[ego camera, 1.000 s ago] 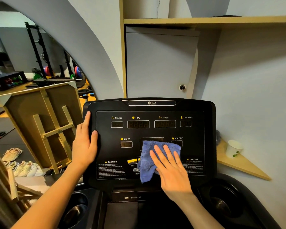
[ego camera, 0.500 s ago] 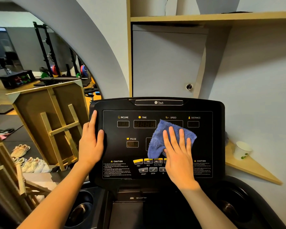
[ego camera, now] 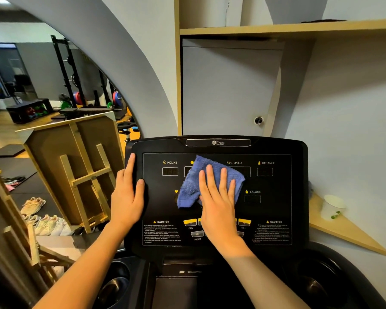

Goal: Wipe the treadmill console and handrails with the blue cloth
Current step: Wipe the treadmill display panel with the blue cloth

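The black treadmill console (ego camera: 274, 210) fills the middle of the view, its panel facing me. A blue cloth (ego camera: 195, 182) lies flat on the panel over the TIME display and the centre readouts. My right hand (ego camera: 218, 201) presses flat on the cloth with fingers spread, covering its lower right part and some yellow buttons. My left hand (ego camera: 127, 195) rests on the console's left edge, fingers extended upward, thumb on the panel. No handrail is plainly visible.
Cup holders (ego camera: 114, 286) sit low on both sides of the console. A white paper cup (ego camera: 332, 207) stands on a wooden corner shelf (ego camera: 348, 235) at right. A tilted wooden stand (ego camera: 80, 172) and shoes (ego camera: 34, 205) are at left; a cabinet door (ego camera: 227, 90) is behind.
My right hand has carried the cloth up from the lower middle of the panel and then leftward across the top row of displays. The left hand keeps its hold on the console's edge.
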Motion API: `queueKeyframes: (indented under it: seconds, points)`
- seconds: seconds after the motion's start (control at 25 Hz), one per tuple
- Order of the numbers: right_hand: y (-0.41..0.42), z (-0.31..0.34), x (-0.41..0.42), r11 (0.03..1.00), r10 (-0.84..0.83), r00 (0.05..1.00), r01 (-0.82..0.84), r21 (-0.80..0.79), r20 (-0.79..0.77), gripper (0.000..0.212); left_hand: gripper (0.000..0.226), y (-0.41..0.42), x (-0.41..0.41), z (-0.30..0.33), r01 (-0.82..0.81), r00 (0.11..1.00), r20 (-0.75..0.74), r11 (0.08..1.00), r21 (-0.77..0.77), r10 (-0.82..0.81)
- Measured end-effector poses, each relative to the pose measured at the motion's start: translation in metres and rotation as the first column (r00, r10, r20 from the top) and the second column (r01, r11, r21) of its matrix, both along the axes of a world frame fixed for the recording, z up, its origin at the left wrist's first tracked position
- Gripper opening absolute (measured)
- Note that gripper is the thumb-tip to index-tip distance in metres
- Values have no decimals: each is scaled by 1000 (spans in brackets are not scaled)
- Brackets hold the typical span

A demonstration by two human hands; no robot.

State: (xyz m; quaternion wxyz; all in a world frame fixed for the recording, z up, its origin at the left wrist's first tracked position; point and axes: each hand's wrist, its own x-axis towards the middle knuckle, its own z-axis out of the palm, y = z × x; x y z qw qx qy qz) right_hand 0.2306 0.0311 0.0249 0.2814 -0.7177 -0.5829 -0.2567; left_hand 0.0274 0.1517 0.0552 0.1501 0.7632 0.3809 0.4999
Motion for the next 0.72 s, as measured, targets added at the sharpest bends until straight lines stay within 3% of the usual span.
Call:
queueKeyframes:
  seconds: [0.2, 0.4, 0.64, 0.72]
  points:
    - [14, -1, -28, 988, 150, 987, -149, -27, 48, 93, 64, -1, -1, 3, 24, 1000, -1, 999, -24, -24]
    - [19, -11, -41, 924, 381, 921, -379, -42, 85, 60, 65, -5, -6, 9, 78, 997, -13, 995, -61, -79]
    - [2, 9, -32, 913, 407, 913, -407, -26, -6, 52, 70, -23, -37, 12, 72, 996, -50, 994, -78, -76]
    - [-17, 25, -29, 907, 416, 892, -422, 9, -177, 48, 71, -32, -57, 12, 71, 995, -62, 995, -68, -75]
